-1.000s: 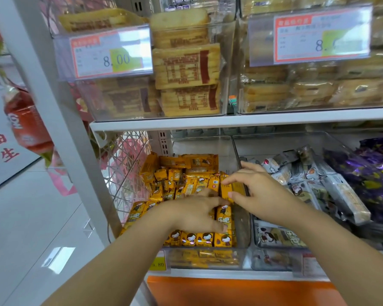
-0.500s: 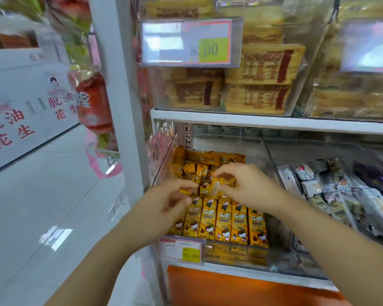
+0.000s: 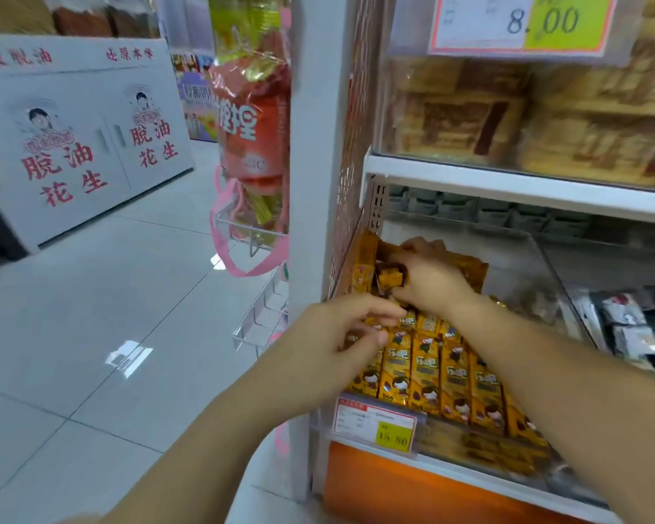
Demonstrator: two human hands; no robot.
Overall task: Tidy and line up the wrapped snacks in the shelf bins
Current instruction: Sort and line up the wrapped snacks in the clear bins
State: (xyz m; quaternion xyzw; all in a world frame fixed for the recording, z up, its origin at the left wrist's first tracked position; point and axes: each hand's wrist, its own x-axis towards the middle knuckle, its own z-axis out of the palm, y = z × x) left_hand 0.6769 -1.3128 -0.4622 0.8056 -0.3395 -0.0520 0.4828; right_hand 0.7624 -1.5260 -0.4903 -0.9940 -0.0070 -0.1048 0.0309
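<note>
With the right hand (image 3: pixel 430 281) gripping a yellow snack pack (image 3: pixel 391 278) at the back of the clear bin (image 3: pixel 545 259) and the left hand (image 3: pixel 333 334) curled over the front row (image 3: pixel 435 372), its grasp unclear, the pack probably wants turning upright and slotting flush beside its neighbours

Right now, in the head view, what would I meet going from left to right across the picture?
White stand with red characters → hanging orange bag → white shelf post → yellow wrapped snacks → grey wrapped snacks.
</note>
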